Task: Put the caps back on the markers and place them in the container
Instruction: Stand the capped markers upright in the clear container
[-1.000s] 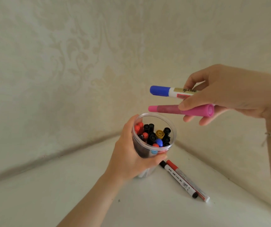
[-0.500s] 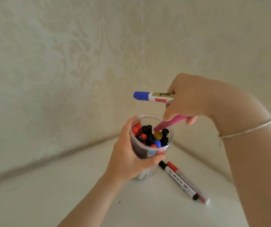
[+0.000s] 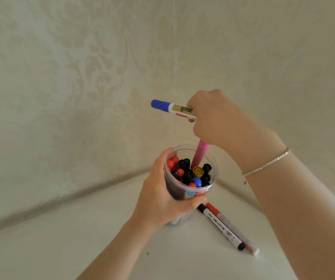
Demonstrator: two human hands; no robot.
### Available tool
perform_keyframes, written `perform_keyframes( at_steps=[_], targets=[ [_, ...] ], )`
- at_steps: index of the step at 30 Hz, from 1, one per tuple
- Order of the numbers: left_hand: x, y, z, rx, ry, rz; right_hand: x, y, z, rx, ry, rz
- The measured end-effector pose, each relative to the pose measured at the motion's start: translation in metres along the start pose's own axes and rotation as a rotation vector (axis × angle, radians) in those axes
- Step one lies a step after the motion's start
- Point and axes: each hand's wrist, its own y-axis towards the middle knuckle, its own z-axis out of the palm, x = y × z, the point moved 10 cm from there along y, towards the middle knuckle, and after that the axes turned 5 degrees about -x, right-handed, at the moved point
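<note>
Pink marker (image 3: pixel 199 156) gripped w/ blue marker (image 3: pixel 171 108) by right hand (image 3: pixel 213 118); left hand (image 3: pixel 158 199) grips container (image 3: pixel 213 184).

walls (image 3: pixel 81 77): cream damask wallpaper | corner surface (image 3: pixel 81 239): white

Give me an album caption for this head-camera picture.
Right hand lowers a pink marker into the clear container gripped by the left hand, blue-capped marker waiting.

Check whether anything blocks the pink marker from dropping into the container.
The pink marker already dips past the container rim, but the packed markers stand right under its tip. It must slide between them; nothing else visible blocks it.
</note>
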Motion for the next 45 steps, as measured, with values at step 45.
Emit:
perform_keyframes(
  at_steps=[45],
  targets=[
    [0.02,-0.007,-0.042,-0.207,0.036,0.041,0.062,-0.048,-0.026,-0.484,0.211,-0.621]
  ],
)
